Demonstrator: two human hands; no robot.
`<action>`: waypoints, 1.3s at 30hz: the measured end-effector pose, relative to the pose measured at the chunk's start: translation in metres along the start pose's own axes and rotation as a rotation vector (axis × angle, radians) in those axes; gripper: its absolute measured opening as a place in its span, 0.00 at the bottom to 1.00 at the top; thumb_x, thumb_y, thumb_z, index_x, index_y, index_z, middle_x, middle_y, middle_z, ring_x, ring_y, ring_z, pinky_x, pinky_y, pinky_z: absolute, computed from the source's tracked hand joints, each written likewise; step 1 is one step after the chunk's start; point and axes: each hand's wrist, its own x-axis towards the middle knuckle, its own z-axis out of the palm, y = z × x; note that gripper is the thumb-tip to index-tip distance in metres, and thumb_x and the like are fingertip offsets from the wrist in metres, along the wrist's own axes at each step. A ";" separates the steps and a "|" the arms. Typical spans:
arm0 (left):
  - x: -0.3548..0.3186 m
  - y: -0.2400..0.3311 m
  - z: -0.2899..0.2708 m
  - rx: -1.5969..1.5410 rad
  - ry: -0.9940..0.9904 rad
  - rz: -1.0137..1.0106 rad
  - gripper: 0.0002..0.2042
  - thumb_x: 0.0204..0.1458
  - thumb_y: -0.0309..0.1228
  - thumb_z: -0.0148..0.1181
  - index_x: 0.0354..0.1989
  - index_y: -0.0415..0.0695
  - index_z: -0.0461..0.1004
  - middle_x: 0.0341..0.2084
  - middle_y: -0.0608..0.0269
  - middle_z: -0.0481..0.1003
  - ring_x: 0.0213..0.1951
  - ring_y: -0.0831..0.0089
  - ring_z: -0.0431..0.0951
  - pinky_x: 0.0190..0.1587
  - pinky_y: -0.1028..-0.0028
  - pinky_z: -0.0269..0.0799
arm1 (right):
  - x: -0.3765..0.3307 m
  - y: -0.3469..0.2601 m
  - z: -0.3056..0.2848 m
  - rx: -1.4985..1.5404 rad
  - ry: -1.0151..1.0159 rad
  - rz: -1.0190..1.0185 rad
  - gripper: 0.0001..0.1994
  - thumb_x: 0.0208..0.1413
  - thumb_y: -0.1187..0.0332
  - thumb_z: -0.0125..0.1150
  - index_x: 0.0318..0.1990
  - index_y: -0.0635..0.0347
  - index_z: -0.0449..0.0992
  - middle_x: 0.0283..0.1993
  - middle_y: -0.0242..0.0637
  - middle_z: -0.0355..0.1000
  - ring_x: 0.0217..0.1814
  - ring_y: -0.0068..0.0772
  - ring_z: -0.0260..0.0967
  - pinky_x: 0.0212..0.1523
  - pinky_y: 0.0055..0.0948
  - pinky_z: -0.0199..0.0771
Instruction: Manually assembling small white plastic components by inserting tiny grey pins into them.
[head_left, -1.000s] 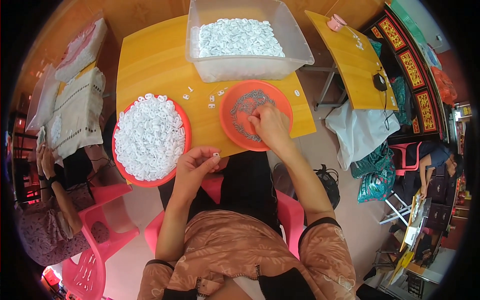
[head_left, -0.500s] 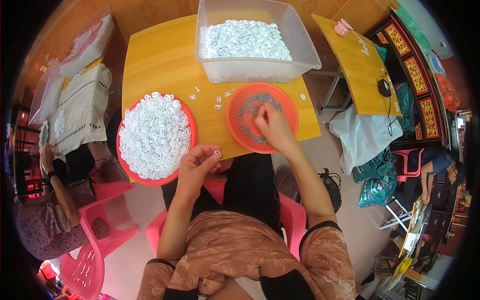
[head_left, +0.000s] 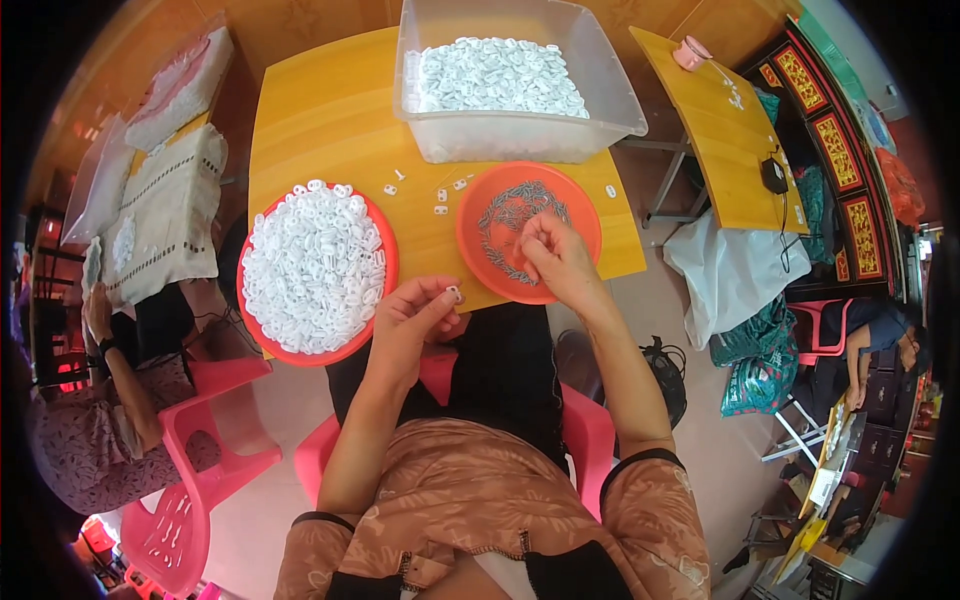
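Observation:
My left hand (head_left: 413, 315) pinches a small white plastic piece with holes (head_left: 454, 292) between thumb and fingertips, just off the table's near edge. Over the orange-red bowl (head_left: 471, 268) hangs my right hand (head_left: 560, 257), its fingers pressed together; whatever they hold is too small or hidden. Many small grey screws (head_left: 515, 203) lie spread in that bowl. To the left, a red round tray (head_left: 390, 262) is heaped with white plastic pieces (head_left: 315, 265) like the one I hold.
A clear plastic bin (head_left: 520, 137) with more white pieces stands at the table's far side. Several loose pieces (head_left: 441, 210) lie on the yellow table (head_left: 330, 110). Another person's arm (head_left: 130, 390) shows at the left by a pink chair (head_left: 190, 480); another person (head_left: 875, 345) sits far right.
My right hand has lifted slightly and drawn back toward me, still over the bowl. My left hand has shifted a little right and up with the white piece.

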 end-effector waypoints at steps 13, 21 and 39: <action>-0.006 0.002 -0.001 -0.057 0.071 0.055 0.10 0.51 0.27 0.59 0.41 0.39 0.74 0.28 0.68 0.75 0.27 0.84 0.71 0.31 0.85 0.66 | -0.043 -0.029 0.057 -0.087 -0.052 -0.301 0.12 0.52 0.77 0.56 0.44 0.64 0.73 0.33 0.39 0.75 0.34 0.24 0.74 0.34 0.23 0.73; -0.012 0.005 -0.002 -0.037 0.058 0.059 0.09 0.54 0.25 0.55 0.42 0.38 0.73 0.30 0.66 0.75 0.28 0.82 0.72 0.32 0.84 0.66 | -0.045 -0.030 0.063 -0.152 -0.036 -0.440 0.13 0.52 0.77 0.55 0.46 0.63 0.72 0.34 0.41 0.75 0.35 0.29 0.75 0.34 0.24 0.74; -0.012 0.004 -0.006 -0.213 -0.012 -0.007 0.08 0.54 0.25 0.55 0.41 0.38 0.72 0.30 0.65 0.75 0.29 0.81 0.74 0.32 0.84 0.69 | -0.045 -0.033 0.058 -0.157 -0.105 -0.431 0.14 0.50 0.79 0.58 0.45 0.63 0.74 0.34 0.38 0.76 0.35 0.26 0.75 0.36 0.22 0.73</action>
